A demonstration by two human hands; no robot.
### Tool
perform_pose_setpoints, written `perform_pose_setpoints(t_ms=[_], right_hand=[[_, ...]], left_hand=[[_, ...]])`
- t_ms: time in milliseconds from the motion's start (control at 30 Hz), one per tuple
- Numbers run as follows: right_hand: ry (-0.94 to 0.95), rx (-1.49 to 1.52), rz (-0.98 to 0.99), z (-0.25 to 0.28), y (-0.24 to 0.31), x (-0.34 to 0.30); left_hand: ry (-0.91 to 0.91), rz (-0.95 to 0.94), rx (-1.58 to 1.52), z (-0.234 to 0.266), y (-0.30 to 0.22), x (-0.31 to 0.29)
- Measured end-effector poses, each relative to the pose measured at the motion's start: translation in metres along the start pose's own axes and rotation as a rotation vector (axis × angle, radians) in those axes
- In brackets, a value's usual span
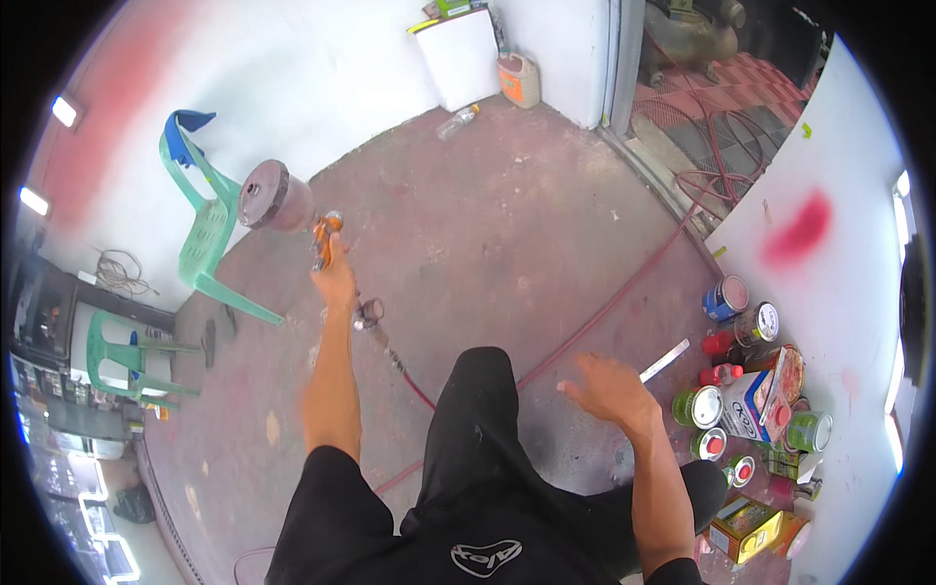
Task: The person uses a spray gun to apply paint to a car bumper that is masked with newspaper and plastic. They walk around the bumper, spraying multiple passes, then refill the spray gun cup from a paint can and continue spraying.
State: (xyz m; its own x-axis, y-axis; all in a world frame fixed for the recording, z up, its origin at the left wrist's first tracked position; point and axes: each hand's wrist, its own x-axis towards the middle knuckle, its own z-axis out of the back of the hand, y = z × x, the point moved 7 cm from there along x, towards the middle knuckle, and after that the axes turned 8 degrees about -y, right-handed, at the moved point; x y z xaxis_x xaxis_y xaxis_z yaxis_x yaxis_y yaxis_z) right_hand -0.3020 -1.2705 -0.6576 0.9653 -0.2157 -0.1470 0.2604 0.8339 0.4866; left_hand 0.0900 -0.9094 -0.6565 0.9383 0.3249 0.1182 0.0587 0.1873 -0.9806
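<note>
My left hand [335, 281] is closed around the handle of a spray gun [325, 244] with an orange body. A large translucent cup [277, 198] with a dark rim is on the gun, tilted toward the left. Below my wrist a round gauge-like fitting [369, 312] joins the gun to a red air hose [419, 390]. My right hand [609, 390] hangs over the floor beside my knee, fingers apart and holding nothing. Nearest to it is a flat pale stick [665, 360], which seems to rest among paint cans.
Several paint cans [697, 408] and bottles crowd the right wall. Green plastic chairs [210, 234] stand at the left, a blue cloth [183, 136] on one. The red hose crosses the floor to a coil [726, 166] beyond the doorway. A jug [519, 80] stands by the back wall.
</note>
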Motion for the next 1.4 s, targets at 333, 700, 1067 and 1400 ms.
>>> perform_pose_setpoints(t_ms=[333,700,1067,1400], right_hand=[[-0.022,-0.031,0.014,-0.006,-0.001,-0.002],[-0.012,0.001,0.036,-0.006,0.0,-0.003],[0.059,0.035,0.015,0.004,0.018,-0.003],[0.008,-0.006,0.054,-0.009,0.005,-0.007]], left_hand=[[-0.046,0.096,-0.146,-0.007,-0.007,0.016],[-0.037,0.019,-0.247,-0.019,-0.042,0.005],[-0.153,-0.012,-0.178,-0.003,-0.039,0.017],[-0.164,-0.042,-0.191,0.011,-0.045,0.016]])
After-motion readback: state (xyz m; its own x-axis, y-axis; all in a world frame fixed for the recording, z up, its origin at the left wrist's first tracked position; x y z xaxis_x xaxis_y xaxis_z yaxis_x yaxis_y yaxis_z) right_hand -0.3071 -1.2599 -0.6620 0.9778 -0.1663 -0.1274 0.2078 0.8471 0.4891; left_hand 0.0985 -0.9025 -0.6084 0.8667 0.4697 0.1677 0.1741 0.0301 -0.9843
